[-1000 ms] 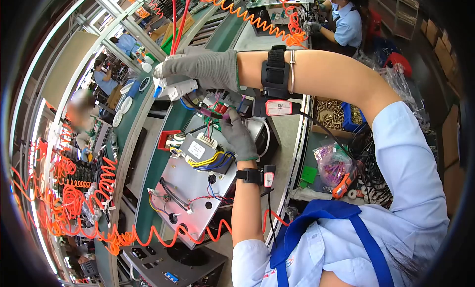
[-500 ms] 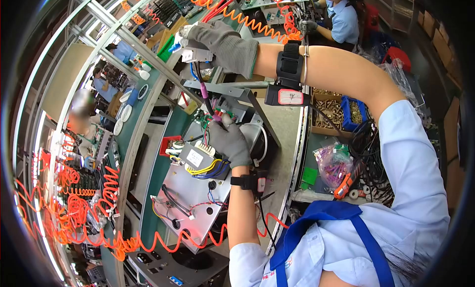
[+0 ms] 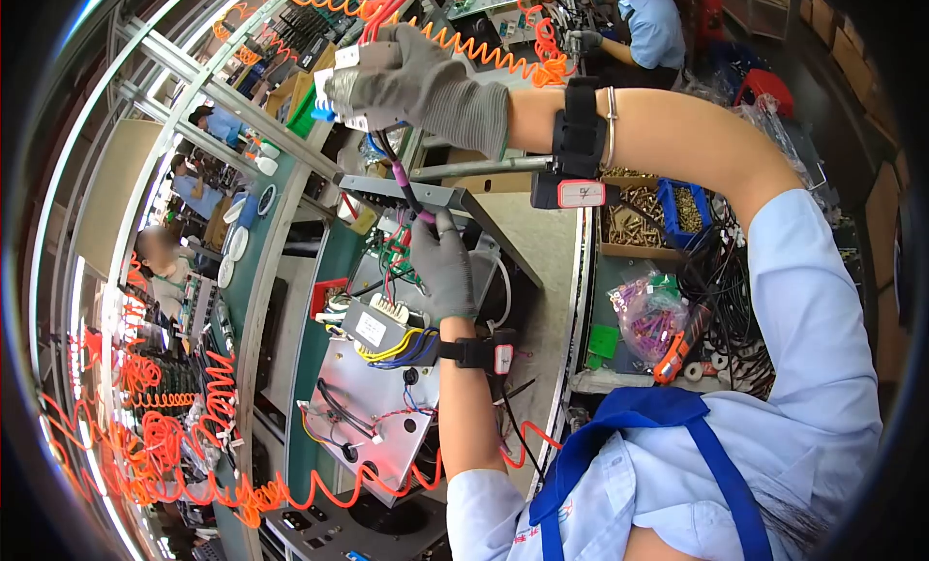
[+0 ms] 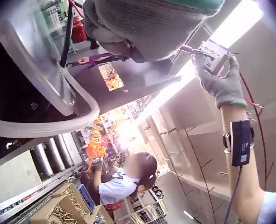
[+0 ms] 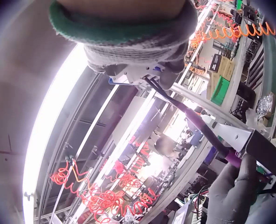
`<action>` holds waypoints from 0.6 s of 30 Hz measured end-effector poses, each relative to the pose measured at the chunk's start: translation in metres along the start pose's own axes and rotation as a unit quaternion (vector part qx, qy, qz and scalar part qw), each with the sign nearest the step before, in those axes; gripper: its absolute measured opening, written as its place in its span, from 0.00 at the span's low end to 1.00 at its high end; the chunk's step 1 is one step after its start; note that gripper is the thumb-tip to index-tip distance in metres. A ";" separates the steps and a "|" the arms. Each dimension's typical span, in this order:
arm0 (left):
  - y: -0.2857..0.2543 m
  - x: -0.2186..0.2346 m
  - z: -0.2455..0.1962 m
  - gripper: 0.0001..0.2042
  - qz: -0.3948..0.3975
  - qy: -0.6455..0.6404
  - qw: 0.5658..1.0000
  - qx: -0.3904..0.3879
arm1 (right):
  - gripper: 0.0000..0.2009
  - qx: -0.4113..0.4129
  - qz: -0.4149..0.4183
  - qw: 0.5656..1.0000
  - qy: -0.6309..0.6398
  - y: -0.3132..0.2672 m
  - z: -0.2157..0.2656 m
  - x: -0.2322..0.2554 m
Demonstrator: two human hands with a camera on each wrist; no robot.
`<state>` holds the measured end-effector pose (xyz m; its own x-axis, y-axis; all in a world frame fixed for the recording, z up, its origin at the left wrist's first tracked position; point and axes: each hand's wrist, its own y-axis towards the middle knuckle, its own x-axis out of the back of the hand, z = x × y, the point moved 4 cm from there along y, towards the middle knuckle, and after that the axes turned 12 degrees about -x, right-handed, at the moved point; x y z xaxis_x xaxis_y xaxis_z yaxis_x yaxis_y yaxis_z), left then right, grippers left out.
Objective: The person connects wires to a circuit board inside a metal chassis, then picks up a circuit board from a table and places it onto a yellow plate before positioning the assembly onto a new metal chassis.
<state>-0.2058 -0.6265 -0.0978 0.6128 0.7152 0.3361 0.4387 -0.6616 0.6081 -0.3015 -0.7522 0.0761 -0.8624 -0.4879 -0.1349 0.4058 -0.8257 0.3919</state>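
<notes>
My gloved right hand (image 3: 416,77) is raised high and grips a white hand-held device (image 3: 348,72). In the right wrist view the device (image 5: 138,74) sits under the glove (image 5: 128,46). A black cable (image 3: 397,174) with a purple sleeve (image 5: 231,158) hangs from it. Below, my gloved left hand (image 3: 440,261) pinches the cable's purple end over an open metal chassis (image 3: 377,406) with a transformer (image 3: 373,329) and coloured wires. In the left wrist view the left glove (image 4: 147,28) fills the top, and the right hand (image 4: 222,84) holds the device (image 4: 212,49) beyond it.
A grey metal bracket (image 3: 484,222) stands over the chassis. Boxes of screws (image 3: 634,227), a blue bin (image 3: 687,208), a bag of purple parts (image 3: 648,314) and an orange tool (image 3: 677,353) lie right. Orange coiled hoses (image 3: 503,38) hang overhead. Another worker (image 3: 644,29) sits behind.
My right hand has lifted the white device up and away from the chassis, drawing the cable out. My left hand has followed upward a little, staying at the cable's lower end.
</notes>
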 end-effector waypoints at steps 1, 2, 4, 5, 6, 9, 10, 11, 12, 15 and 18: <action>0.000 -0.006 0.008 0.11 0.013 -0.069 0.997 0.030 | 0.34 -0.002 -0.014 0.999 -0.038 -0.012 0.010 0.001; -0.001 -0.011 0.016 0.11 0.026 -0.137 0.988 0.061 | 0.34 -0.001 -0.014 0.999 -0.038 -0.011 0.002 -0.003; -0.002 -0.011 0.018 0.10 0.023 -0.161 0.982 0.097 | 0.32 0.111 0.124 0.968 0.187 -0.016 -0.003 -0.023; -0.006 -0.010 0.013 0.09 0.023 -0.225 0.963 0.148 | 0.33 0.047 0.074 0.996 -0.025 -0.021 -0.002 -0.022; -0.009 -0.010 0.010 0.09 0.022 -0.289 0.937 0.197 | 0.33 0.046 0.077 0.996 -0.025 -0.020 -0.008 -0.029; -0.014 -0.014 0.015 0.09 0.050 -0.329 0.908 0.255 | 0.41 -0.004 0.182 0.974 -0.132 -0.042 0.009 -0.041; -0.015 -0.013 0.009 0.09 0.050 -0.330 0.907 0.256 | 0.41 -0.004 0.182 0.974 -0.133 -0.046 0.007 -0.047; -0.019 -0.012 0.002 0.09 0.078 -0.276 0.916 0.281 | 0.41 0.015 0.163 0.969 -0.187 -0.046 0.005 -0.056; -0.024 -0.011 -0.001 0.09 0.104 -0.221 0.920 0.305 | 0.40 0.034 0.144 0.959 -0.240 -0.045 0.006 -0.062; -0.032 -0.011 0.005 0.10 0.188 -0.142 0.930 0.283 | 0.42 0.059 0.199 0.936 -0.283 -0.046 0.009 -0.079; -0.033 -0.015 0.008 0.09 0.270 -0.039 0.924 0.268 | 0.43 0.205 0.160 0.914 -0.312 -0.038 0.007 -0.102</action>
<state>-0.2238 -0.6172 -0.1288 0.8744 0.2427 0.4201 0.3040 -0.9489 -0.0847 -0.2310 -0.6687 0.0810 -0.7755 -0.3233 0.5423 0.6309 -0.4304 0.6456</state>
